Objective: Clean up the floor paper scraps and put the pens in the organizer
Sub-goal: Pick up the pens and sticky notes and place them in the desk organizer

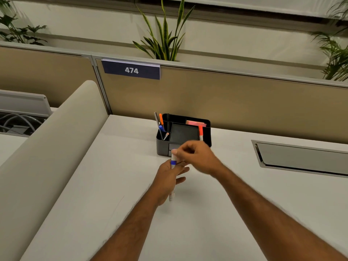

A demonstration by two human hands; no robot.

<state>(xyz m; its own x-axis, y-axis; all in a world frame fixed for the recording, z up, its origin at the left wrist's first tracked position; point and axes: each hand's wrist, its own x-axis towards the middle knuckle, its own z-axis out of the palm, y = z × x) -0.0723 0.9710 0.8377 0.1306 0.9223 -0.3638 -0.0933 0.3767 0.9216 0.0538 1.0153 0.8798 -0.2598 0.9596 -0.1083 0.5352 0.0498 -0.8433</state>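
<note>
Pens (pixel 161 127) already stand in the organizer (pixel 162 147) at the back of the desk (pixel 113 185). One white marker (pixel 173 160) is not yet in. The left hand (pixel 167 178) grips it upright just in front of the organizer, and the right hand (pixel 197 157) pinches its top. The floor is out of view, so I cannot judge the scraps.

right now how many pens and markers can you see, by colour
orange or orange-tipped pens: 3, in the organizer
blue pen: 1, in the organizer
grey pen: 1, in the organizer
white marker with blue band: 1, gripped by left hand, right hand pinching its top
total: 6
</note>
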